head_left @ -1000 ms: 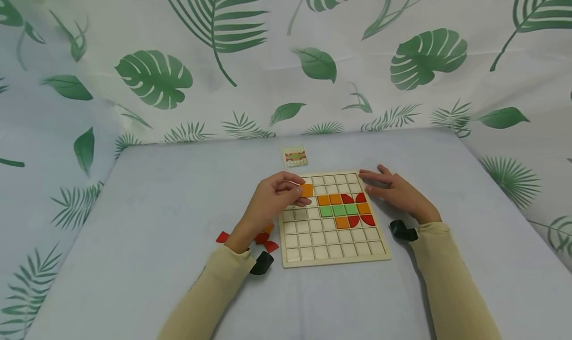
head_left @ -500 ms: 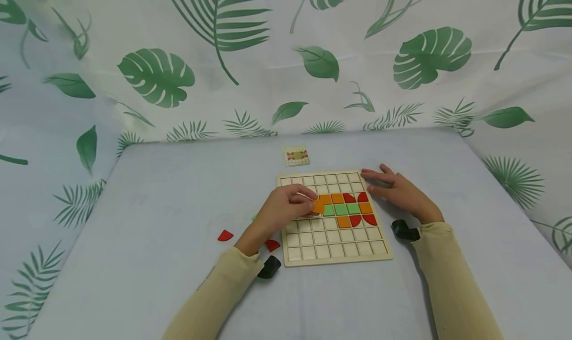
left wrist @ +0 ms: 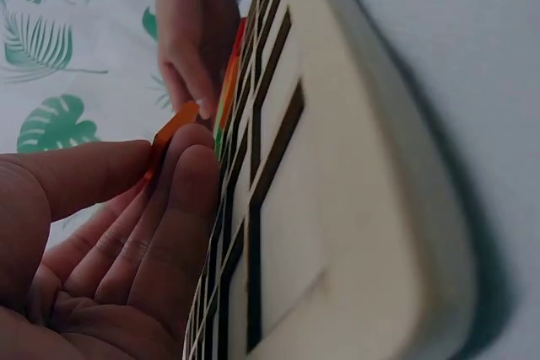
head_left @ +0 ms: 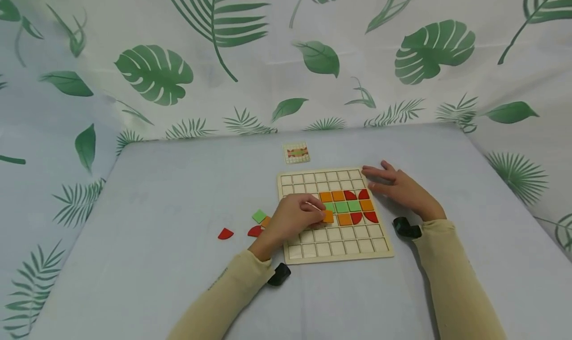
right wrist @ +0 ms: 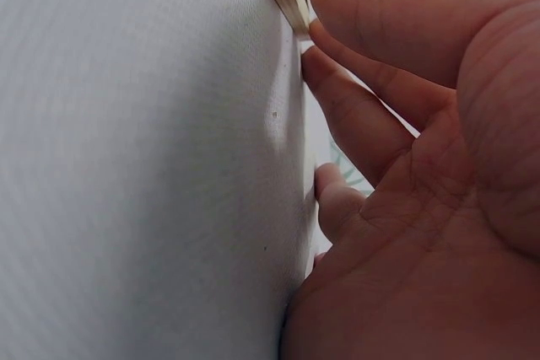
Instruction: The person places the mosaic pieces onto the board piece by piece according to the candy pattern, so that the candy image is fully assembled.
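Note:
My left hand [head_left: 292, 220] pinches an orange square tile [head_left: 328, 216] between thumb and fingers, low over the wooden grid board [head_left: 339, 256]. In the left wrist view the orange tile [left wrist: 169, 137] stands tilted at the fingertips, close to the grid. On the board lie green square tiles [head_left: 341, 206] in a row, with orange squares [head_left: 345, 219] and red quarter-circle tiles [head_left: 370, 216] around them at the right side. My right hand [head_left: 406, 193] rests with relaxed fingers along the board's right edge; in the right wrist view its fingertips are right at that edge.
Left of the board lie loose tiles: a green square [head_left: 259, 216], a red quarter-circle [head_left: 225, 234] and others partly hidden by the left arm. Beyond the board lies a small pattern card [head_left: 296, 153]. A leaf-printed cloth [head_left: 250, 72] hangs behind the table.
My left hand has moved right and nearer across the board with the orange tile, from its upper left to beside the lower orange tile. The right hand stays by the board's edge.

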### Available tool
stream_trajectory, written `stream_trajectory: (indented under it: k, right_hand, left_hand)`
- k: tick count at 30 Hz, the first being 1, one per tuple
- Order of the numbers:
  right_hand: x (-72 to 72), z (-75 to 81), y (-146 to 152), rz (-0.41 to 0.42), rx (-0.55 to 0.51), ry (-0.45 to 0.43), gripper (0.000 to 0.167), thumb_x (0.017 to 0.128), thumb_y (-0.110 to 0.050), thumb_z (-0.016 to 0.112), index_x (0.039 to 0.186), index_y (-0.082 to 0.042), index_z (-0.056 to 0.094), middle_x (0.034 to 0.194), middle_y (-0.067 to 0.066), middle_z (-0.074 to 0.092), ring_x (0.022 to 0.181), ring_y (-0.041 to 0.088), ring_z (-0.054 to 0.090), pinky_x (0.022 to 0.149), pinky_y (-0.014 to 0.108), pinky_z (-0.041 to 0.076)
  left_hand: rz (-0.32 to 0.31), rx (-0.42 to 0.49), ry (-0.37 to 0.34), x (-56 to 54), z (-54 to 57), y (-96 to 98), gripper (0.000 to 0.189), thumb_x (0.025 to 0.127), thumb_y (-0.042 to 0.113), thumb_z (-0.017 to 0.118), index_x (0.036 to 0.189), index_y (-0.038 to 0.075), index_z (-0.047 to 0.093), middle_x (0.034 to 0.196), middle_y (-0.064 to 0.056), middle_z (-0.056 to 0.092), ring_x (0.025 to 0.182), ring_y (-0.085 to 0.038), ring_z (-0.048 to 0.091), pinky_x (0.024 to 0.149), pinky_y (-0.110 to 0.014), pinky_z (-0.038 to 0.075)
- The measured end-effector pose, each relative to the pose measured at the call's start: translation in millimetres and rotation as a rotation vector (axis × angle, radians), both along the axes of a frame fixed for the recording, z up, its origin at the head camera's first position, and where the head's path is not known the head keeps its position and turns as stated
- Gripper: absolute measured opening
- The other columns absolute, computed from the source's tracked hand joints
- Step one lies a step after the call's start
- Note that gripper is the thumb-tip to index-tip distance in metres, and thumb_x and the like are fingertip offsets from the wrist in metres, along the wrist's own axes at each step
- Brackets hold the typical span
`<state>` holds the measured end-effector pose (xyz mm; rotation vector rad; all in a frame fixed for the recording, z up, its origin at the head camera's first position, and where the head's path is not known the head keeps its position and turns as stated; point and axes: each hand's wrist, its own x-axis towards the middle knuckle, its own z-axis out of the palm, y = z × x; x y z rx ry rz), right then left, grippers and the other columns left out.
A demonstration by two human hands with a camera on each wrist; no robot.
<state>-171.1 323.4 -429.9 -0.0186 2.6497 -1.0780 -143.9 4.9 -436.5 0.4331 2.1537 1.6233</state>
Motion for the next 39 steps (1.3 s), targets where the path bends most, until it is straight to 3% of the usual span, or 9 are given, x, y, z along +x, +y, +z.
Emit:
stream_trajectory:
  k: [7,14,21,26,32,39]
  right_hand:
    - [-1.1,1.8,0.6,0.000,0.007,-0.038,0.063,0.107,-0.038,0.065,0.162,-0.012,0.049,0.176,0.023,0.006,0.159,0.053,-0.008,0.116,0.080,0.001]
    - [-3.9,-2.2,1.6,0.004,0.010,-0.037,0.063,0.107,-0.039,0.065,0.162,-0.012,0.049,0.176,0.022,0.009,0.159,0.053,-0.006,0.116,0.081,0.005]
    - [-2.7,-0.3,0.8,0.002,0.008,-0.039,0.063,0.107,-0.039,0.065,0.161,-0.013,0.050,0.176,0.021,0.010,0.159,0.053,-0.006,0.116,0.082,0.004]
    - [-3.1,-0.1,2.3,0.007,0.020,-0.030,0.061,0.107,-0.037,0.065,0.161,-0.011,0.050,0.176,0.020,0.016,0.161,0.048,-0.007,0.118,0.078,0.000]
    - [-3.4,-0.8,2.5,0.023,0.018,-0.008,0.060,0.108,-0.035,0.064,0.160,-0.009,0.050,0.174,0.018,0.024,0.162,0.044,-0.005,0.121,0.073,-0.005]
    - [-2.9,0.8,0.3,0.025,0.022,-0.011,0.060,0.108,-0.035,0.064,0.161,-0.009,0.049,0.175,0.019,0.020,0.162,0.045,-0.005,0.121,0.073,-0.005]
  left_hand:
    - [0.014,0.007,-0.026,1.4,-1.3,5.4,0.007,0.098,0.010,0.078,0.104,0.006,0.078,0.086,0.000,0.079,0.076,-0.015,0.076,0.075,-0.027,0.057]
    - [0.008,0.035,-0.064,1.3,-0.5,8.9,0.004,0.098,0.006,0.077,0.101,0.004,0.077,0.082,-0.005,0.078,0.073,-0.019,0.075,0.070,-0.028,0.060]
    - [0.012,0.012,-0.053,1.6,3.6,13.1,0.004,0.098,0.004,0.076,0.100,0.000,0.077,0.079,-0.007,0.077,0.069,-0.020,0.073,0.068,-0.030,0.061]
    - [0.011,0.008,-0.018,1.4,2.8,17.1,0.003,0.097,0.002,0.077,0.095,0.001,0.077,0.076,-0.006,0.075,0.065,-0.019,0.071,0.065,-0.029,0.060]
    - [0.015,-0.058,0.062,2.2,-0.1,21.0,0.006,0.098,0.005,0.076,0.092,0.006,0.078,0.073,-0.001,0.073,0.063,-0.016,0.068,0.061,-0.024,0.054]
    - [0.027,-0.086,0.079,3.4,1.5,21.6,0.006,0.098,0.007,0.077,0.092,0.006,0.078,0.073,0.001,0.072,0.064,-0.015,0.068,0.060,-0.022,0.052]
